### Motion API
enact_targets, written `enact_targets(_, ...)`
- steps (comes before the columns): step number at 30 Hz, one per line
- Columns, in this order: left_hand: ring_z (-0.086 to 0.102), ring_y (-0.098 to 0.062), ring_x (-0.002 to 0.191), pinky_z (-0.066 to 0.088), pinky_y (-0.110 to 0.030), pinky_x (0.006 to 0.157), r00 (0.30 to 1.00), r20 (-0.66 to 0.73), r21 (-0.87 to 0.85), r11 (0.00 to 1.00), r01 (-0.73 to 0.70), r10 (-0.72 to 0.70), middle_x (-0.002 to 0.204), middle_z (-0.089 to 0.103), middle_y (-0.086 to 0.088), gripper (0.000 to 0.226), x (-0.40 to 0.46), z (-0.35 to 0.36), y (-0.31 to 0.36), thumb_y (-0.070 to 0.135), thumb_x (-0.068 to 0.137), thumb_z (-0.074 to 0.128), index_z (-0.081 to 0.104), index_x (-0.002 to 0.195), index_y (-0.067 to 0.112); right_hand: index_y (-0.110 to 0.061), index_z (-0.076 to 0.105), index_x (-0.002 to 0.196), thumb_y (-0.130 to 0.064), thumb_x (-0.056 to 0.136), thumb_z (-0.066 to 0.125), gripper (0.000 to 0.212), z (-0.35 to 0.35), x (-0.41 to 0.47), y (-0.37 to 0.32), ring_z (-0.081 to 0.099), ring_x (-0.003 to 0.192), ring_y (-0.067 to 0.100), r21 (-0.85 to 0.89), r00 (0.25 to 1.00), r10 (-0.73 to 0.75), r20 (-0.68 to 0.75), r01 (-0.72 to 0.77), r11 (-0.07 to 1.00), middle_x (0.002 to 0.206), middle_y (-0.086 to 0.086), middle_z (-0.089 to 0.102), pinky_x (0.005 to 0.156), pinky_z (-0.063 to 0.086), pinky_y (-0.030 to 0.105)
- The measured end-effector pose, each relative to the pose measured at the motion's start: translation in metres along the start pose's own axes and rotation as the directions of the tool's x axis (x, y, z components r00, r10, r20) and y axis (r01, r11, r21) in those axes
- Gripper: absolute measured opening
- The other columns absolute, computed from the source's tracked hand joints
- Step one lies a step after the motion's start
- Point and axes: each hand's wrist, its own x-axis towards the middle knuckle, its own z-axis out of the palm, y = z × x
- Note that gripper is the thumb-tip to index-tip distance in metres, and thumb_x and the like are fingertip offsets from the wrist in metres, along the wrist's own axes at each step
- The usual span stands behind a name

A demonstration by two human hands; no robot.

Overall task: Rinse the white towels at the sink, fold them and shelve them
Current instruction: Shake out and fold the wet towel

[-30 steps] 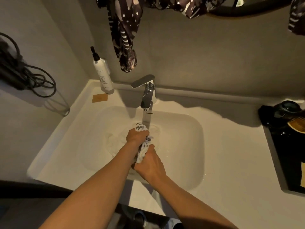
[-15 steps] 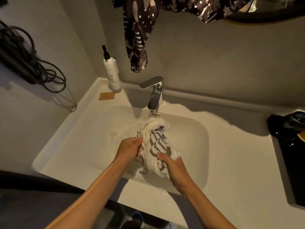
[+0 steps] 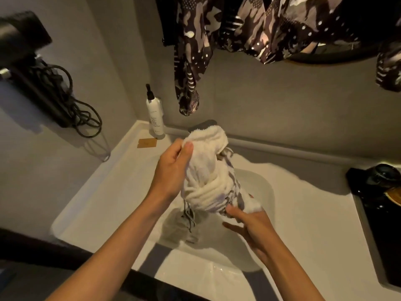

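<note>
A wet white towel (image 3: 208,170) with grey stripes and a grey fringe is bunched up and held above the white sink (image 3: 256,253). My left hand (image 3: 173,170) grips its upper end, thumb on top of the cloth. My right hand (image 3: 249,224) holds the lower end from below, fingers curled round the cloth. The fringe hangs down into the basin. The faucet (image 3: 206,123) is almost wholly hidden behind the towel. More pale cloth seems to lie in the basin under the fringe, too dim to be sure.
A white pump bottle (image 3: 155,116) and a small tan card (image 3: 147,142) stand at the sink's back left corner. A dark hair dryer with coiled cord (image 3: 54,94) hangs on the left wall. A black tray (image 3: 379,213) sits at right. Patterned dark fabric (image 3: 238,29) hangs overhead.
Both hands have lifted the towel up out of the basin, from a tight wring under the tap to a loose bundle held high in front of the faucet.
</note>
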Motion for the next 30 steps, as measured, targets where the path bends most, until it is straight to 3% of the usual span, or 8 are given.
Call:
enact_targets(7,0.04,0.001,0.063,0.035,-0.017,0.061,0.938,0.091,0.05,0.939,-0.34,0.335,0.068,0.044,0.019,0.03,0.02,0.01,0.095,0.029,0.107,0.044,0.046,0.077,0.028,-0.02,0.065,0.107,-0.035,0.075,0.085,0.041,0.004,-0.016,-0.002,0.069,0.098,0.017,-0.449,0.998,0.047,-0.037,-0.059,0.891,0.108,0.002,0.071,0.082,0.06,0.035)
enact_targets(9,0.037,-0.002,0.063,0.034,-0.018,0.061,0.909,0.098,0.061,0.909,-0.411,0.405,0.069,0.042,0.017,0.03,0.024,0.014,0.12,0.029,0.107,0.045,0.046,0.08,0.017,-0.024,0.063,0.103,-0.036,0.075,0.085,0.038,0.006,-0.029,-0.019,0.068,0.095,0.012,-0.563,0.978,-0.147,-0.151,0.037,0.825,0.105,-0.007,0.068,0.073,0.053,0.023)
enact_targets(13,0.04,-0.007,0.068,0.037,-0.022,0.065,0.875,0.073,0.006,0.877,-0.481,0.479,0.076,0.042,0.002,0.031,0.028,0.022,0.157,0.03,0.106,0.049,0.047,0.084,0.008,-0.03,0.054,0.109,-0.056,0.073,0.076,0.05,0.028,-0.065,-0.087,0.059,0.107,0.007,-0.526,0.72,-0.672,-0.173,0.51,0.681,0.114,-0.011,0.058,0.085,0.048,0.023)
enact_targets(15,0.041,-0.004,0.064,0.039,-0.018,0.062,0.877,0.074,-0.018,0.88,-0.476,0.475,0.073,0.043,0.006,0.028,0.028,0.029,0.173,0.031,0.103,0.055,0.045,0.082,0.015,-0.028,0.056,0.117,-0.059,0.07,0.076,0.06,0.047,-0.064,-0.126,0.061,0.107,-0.001,-0.429,0.768,-0.638,0.052,0.594,0.68,0.117,-0.016,0.064,0.088,0.05,0.021)
enact_targets(19,0.044,-0.006,0.065,0.041,-0.022,0.059,0.881,0.069,0.1,0.875,-0.473,0.468,0.071,0.045,0.008,0.041,0.038,0.026,0.186,0.042,0.084,0.078,0.045,0.079,0.018,-0.024,0.067,0.076,-0.037,0.089,0.073,0.02,0.065,-0.046,-0.16,0.059,0.06,-0.007,-0.432,0.805,-0.543,0.238,0.589,0.683,0.064,-0.022,0.068,0.06,0.045,0.014)
enact_targets(23,0.042,-0.008,0.063,0.039,-0.025,0.058,0.938,-0.042,0.087,0.937,-0.339,0.343,0.069,0.044,0.005,0.053,0.047,-0.002,0.183,0.059,0.072,0.08,0.044,0.075,0.021,-0.01,0.061,0.074,-0.043,0.096,0.063,0.039,0.053,-0.038,-0.161,0.051,0.062,0.005,-0.437,0.716,-0.656,0.239,0.682,0.586,0.066,-0.004,0.061,0.058,0.042,0.032)
enact_targets(25,0.04,-0.015,0.065,0.038,-0.029,0.063,0.967,-0.041,0.02,0.968,-0.25,0.251,0.073,0.041,-0.004,0.055,0.053,-0.009,0.183,0.064,0.075,0.075,0.047,0.078,0.017,-0.013,0.052,0.069,-0.043,0.098,0.059,0.042,0.052,-0.035,-0.163,0.044,0.057,0.003,-0.539,0.682,-0.699,0.218,0.681,0.496,0.062,-0.013,0.049,0.055,0.037,0.028)
enact_targets(30,0.044,-0.026,0.074,0.047,-0.048,0.072,0.978,0.174,-0.017,0.993,-0.114,0.115,0.087,0.051,-0.006,0.063,0.058,-0.026,0.192,0.071,0.066,0.079,0.055,0.089,0.018,-0.023,0.072,0.114,-0.034,0.102,0.054,0.024,0.037,-0.05,-0.175,0.063,0.096,-0.003,-0.716,0.49,-0.832,0.259,0.676,0.175,0.105,-0.015,0.071,0.08,0.047,0.015)
